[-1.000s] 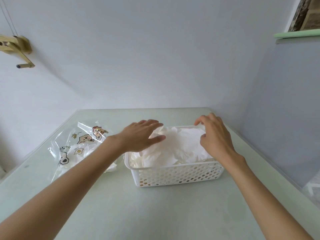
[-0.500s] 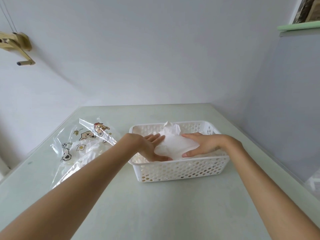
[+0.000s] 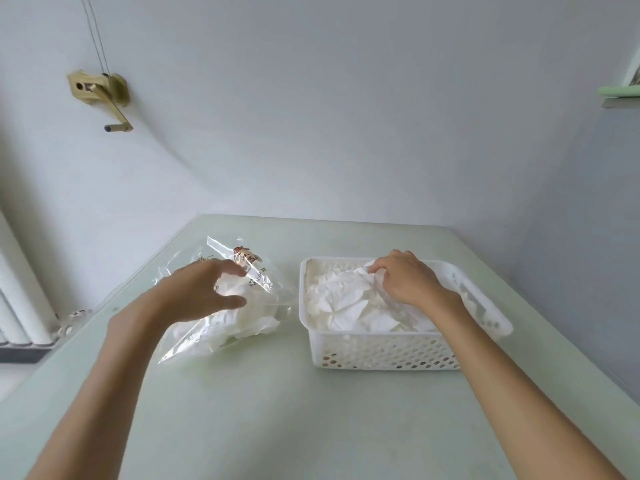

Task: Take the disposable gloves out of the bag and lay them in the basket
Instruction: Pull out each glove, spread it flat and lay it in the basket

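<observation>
The bag (image 3: 221,303) lies on the counter (image 3: 311,410) to the left of the basket (image 3: 381,351), just beside it, with its long axis running from the near left to the far right, toward the basket's far left corner. White gloves show through the clear plastic, bunched at the end nearest the basket, so that part of the task is not yet done. The left hand (image 3: 204,289) hovers over the bag, fingers spread and relaxed, holding nothing; whether it touches the plastic cannot be told. It is plainly the nearer hand for the next reach into the bag. The right hand (image 3: 408,282) is in the basket, its fingers curled down into the heap of gloves (image 3: 346,299) already there, pinching or pressing a fold at the far side.
</observation>
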`<state>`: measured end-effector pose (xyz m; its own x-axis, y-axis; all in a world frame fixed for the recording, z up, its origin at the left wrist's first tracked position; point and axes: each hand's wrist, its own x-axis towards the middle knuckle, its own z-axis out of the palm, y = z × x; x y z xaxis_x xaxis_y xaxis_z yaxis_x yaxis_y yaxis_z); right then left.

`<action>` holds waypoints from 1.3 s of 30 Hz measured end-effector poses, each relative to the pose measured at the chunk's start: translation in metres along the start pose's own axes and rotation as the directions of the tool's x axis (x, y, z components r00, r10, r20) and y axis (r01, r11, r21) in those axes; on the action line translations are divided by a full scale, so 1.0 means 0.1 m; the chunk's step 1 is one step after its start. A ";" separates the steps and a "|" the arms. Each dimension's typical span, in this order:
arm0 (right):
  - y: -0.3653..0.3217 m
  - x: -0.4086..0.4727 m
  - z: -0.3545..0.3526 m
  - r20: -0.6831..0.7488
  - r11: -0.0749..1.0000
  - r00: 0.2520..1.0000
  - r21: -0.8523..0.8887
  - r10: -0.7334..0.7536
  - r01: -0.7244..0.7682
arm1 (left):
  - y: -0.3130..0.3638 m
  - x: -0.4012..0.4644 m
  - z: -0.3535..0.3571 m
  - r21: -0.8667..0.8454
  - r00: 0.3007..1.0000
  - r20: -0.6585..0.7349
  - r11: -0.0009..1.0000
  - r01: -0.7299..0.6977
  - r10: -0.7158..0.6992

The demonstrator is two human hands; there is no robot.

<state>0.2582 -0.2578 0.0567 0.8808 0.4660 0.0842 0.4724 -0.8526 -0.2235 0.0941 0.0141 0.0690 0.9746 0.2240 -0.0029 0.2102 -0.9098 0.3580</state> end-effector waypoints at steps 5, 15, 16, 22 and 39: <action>-0.74 -0.27 -0.09 -0.279 0.982 0.948 0.063 -0.153 0.177 | -0.30 -0.04 0.09 -0.002 0.989 0.111 0.995 0.096 -0.096; -1.72 -0.39 0.47 0.020 0.935 0.970 -0.262 -0.243 0.240 | -0.49 0.05 0.10 -0.428 0.987 -0.079 0.899 0.090 -0.137; -1.73 -0.37 0.50 0.019 0.944 0.971 -0.229 -0.240 0.238 | -0.51 0.05 0.09 -0.454 0.983 -0.109 0.887 0.081 -0.146; -1.57 -0.31 0.22 0.077 0.953 0.971 0.223 -0.227 0.205 | -0.58 0.04 0.07 -0.549 0.947 -0.245 0.835 0.044 -0.210; -1.63 -0.16 0.12 -0.063 0.770 0.987 0.618 -0.149 0.156 | -0.33 0.06 0.19 -0.179 0.965 -0.221 0.978 0.105 -0.144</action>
<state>0.1667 -0.1235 0.0798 0.8010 0.5717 0.1776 0.4810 -0.4380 -0.7594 0.0940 0.0389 0.0393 0.8925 0.4247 0.1518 0.2945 -0.8037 0.5171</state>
